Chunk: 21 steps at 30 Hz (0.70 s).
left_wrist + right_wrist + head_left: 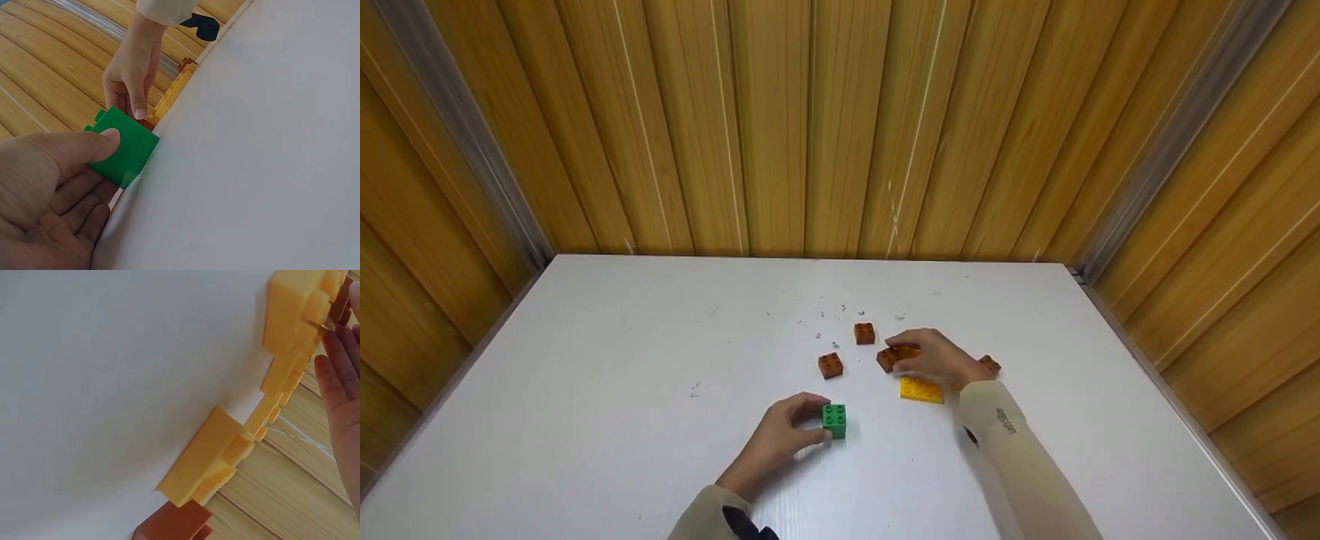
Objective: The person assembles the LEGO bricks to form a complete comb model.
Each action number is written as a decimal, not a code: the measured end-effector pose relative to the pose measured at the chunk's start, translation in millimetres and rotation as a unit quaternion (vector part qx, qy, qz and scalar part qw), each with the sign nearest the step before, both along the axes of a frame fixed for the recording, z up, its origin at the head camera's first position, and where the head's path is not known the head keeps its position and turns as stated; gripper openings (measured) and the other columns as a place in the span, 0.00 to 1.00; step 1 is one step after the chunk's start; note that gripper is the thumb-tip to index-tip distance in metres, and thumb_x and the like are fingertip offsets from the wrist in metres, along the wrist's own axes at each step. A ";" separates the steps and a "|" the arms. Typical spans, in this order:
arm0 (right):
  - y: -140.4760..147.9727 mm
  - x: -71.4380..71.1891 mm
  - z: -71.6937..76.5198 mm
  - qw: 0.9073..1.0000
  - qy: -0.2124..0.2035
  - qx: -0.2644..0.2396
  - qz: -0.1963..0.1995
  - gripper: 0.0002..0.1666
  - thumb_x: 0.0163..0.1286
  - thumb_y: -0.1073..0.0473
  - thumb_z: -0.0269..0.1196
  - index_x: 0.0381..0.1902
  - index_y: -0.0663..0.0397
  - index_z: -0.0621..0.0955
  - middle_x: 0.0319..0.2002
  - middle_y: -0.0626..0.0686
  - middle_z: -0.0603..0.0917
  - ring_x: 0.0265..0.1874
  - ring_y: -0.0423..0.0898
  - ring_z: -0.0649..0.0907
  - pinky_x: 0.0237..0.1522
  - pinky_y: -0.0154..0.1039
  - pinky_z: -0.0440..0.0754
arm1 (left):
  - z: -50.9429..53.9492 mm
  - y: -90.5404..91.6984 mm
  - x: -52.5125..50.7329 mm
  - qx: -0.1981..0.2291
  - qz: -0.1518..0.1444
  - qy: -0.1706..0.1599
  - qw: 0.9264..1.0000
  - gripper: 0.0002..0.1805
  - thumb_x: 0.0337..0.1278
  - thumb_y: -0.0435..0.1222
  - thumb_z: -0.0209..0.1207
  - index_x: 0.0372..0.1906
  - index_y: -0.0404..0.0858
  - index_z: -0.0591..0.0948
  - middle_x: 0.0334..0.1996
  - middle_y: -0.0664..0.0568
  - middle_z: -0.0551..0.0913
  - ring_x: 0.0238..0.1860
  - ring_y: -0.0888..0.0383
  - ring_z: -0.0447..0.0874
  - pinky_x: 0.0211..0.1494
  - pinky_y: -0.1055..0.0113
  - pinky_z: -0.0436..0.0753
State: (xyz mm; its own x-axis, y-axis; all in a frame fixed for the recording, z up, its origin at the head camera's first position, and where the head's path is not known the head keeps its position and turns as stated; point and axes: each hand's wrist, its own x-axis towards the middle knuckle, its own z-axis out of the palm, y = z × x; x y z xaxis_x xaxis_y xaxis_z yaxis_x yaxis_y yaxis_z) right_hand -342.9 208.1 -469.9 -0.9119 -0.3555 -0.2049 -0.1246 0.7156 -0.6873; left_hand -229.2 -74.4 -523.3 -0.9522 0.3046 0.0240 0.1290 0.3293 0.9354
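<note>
Thumb and fingers of my left hand [784,433] pinch a green brick [834,421] by its sides, low over the white table; in the left wrist view the thumb lies across the flat face of the green brick [125,149]. My right hand [936,355] is over the bricks on the right, its thumb and fingers spread around a reddish-brown brick [886,361]. An orange-yellow brick [908,351] shows partly under that hand. Just in front of it lies a yellow brick [921,390]. In the right wrist view the fingers look extended beside a brown brick [340,302].
Two brown bricks, one farther back [864,334] and one nearer [831,365], lie left of the right hand. Another brown brick [990,364] shows beyond the right wrist. Wood-patterned panels [840,127] rise behind the white table [622,360] and at both sides.
</note>
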 end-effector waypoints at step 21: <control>-10.4 -3.6 -9.6 0.999 0.040 0.022 0.026 0.24 0.58 0.56 0.70 0.54 0.44 0.82 0.58 0.48 0.79 0.62 0.50 0.73 0.68 0.55 0.65 | -2.9 -0.6 -0.1 0.024 -0.003 0.006 1.000 0.24 0.47 0.34 0.70 0.53 0.39 0.79 0.50 0.49 0.83 0.55 0.50 0.79 0.64 0.50 0.73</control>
